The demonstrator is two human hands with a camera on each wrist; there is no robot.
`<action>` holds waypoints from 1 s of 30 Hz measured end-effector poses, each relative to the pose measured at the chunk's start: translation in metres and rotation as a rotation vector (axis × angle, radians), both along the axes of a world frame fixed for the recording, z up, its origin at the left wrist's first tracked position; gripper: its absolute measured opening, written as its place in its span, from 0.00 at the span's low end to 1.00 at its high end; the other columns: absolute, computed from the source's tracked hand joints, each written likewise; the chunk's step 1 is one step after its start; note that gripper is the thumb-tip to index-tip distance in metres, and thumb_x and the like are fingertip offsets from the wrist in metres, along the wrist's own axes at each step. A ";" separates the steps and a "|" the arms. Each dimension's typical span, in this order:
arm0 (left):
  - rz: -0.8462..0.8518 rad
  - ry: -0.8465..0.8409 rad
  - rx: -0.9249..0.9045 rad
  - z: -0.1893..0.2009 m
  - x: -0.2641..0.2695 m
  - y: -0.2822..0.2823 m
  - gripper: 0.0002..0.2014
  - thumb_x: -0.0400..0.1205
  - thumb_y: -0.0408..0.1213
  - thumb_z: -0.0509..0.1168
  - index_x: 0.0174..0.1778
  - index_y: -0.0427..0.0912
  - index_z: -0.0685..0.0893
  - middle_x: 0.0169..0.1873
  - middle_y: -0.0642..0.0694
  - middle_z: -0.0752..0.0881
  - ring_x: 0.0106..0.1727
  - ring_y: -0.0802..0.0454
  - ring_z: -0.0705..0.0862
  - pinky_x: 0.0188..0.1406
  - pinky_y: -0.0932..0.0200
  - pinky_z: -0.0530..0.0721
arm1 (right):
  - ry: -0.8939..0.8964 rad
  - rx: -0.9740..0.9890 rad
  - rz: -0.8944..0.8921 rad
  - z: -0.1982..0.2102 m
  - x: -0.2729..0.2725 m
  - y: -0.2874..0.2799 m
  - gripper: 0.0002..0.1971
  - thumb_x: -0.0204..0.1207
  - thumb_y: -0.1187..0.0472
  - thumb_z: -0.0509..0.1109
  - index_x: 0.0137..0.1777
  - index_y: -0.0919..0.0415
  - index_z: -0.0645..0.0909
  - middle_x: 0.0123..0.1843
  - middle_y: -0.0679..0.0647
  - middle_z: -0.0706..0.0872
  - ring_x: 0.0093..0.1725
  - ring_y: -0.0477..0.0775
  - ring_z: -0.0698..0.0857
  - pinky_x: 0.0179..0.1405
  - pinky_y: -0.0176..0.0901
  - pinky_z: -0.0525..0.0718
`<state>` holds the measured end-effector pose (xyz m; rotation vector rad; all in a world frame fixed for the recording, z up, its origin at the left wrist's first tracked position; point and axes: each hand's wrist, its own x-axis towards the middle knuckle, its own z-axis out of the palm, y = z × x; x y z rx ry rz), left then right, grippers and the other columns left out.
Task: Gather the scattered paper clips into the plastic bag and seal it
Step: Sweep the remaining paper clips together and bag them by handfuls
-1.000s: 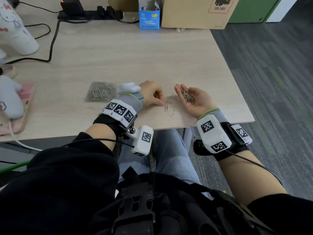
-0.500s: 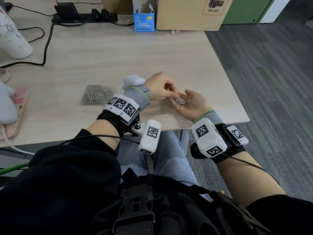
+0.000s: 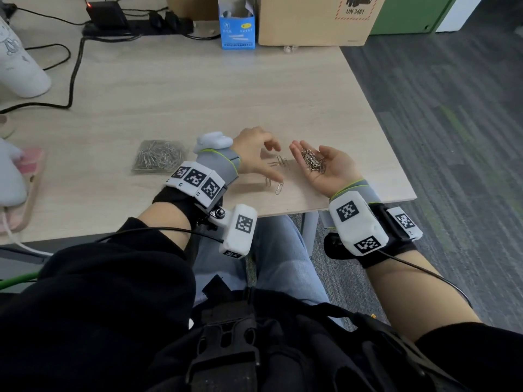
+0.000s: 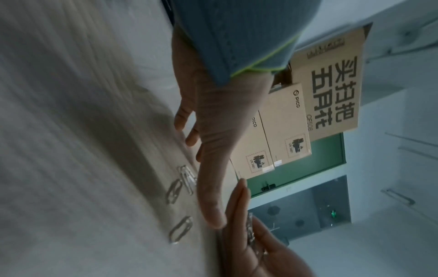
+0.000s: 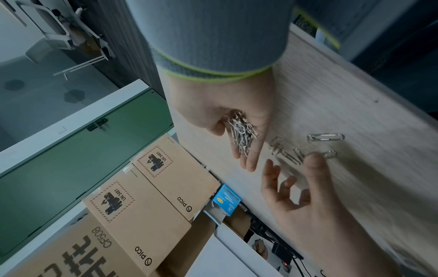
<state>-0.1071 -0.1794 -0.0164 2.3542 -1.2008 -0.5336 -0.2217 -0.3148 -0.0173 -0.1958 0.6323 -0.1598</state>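
Note:
My right hand [image 3: 310,150] lies palm up near the table's front right edge, fingers fairly straight, carrying a heap of silver paper clips [image 3: 312,163]; the right wrist view shows the same heap [image 5: 241,129]. Just to its left my left hand [image 3: 273,163] hovers with spread fingers and holds nothing. Under it lie a few loose clips: a small cluster [image 3: 280,162] and two singles [image 3: 278,188] nearer me, also visible in the left wrist view [image 4: 180,230]. The clear plastic bag [image 3: 158,158], holding many clips, lies flat to the left of my left wrist.
At the back of the wooden table [image 3: 169,103] stand a blue clip box [image 3: 237,26] and a cardboard box [image 3: 314,21]. Black cables and a power strip [image 3: 135,25] run along the back left. A white bottle [image 3: 17,69] stands far left. The table's right edge is beside my right hand.
My left hand has drawn back from the right palm, where its fingertips were half a second ago, and now hangs with spread fingers over the loose clips. The right hand stays palm up.

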 end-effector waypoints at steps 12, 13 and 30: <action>0.109 -0.027 0.138 0.003 -0.011 -0.006 0.19 0.59 0.46 0.81 0.39 0.43 0.85 0.40 0.45 0.89 0.42 0.46 0.87 0.46 0.53 0.85 | -0.005 -0.024 -0.021 0.000 -0.004 0.001 0.22 0.87 0.63 0.48 0.48 0.81 0.77 0.36 0.75 0.86 0.44 0.71 0.83 0.34 0.55 0.88; 0.108 -0.014 0.133 0.004 -0.010 -0.005 0.16 0.60 0.43 0.81 0.38 0.42 0.86 0.39 0.44 0.90 0.42 0.46 0.88 0.46 0.53 0.86 | -0.005 -0.024 -0.023 0.000 -0.004 0.002 0.22 0.87 0.63 0.48 0.48 0.81 0.77 0.36 0.75 0.86 0.45 0.71 0.82 0.34 0.56 0.88; -0.015 -0.143 0.338 0.008 -0.008 -0.023 0.05 0.74 0.36 0.69 0.42 0.42 0.89 0.35 0.48 0.84 0.40 0.47 0.83 0.39 0.57 0.76 | -0.013 -0.022 -0.031 -0.001 -0.005 0.003 0.21 0.87 0.63 0.49 0.48 0.81 0.77 0.39 0.75 0.85 0.46 0.71 0.82 0.34 0.56 0.88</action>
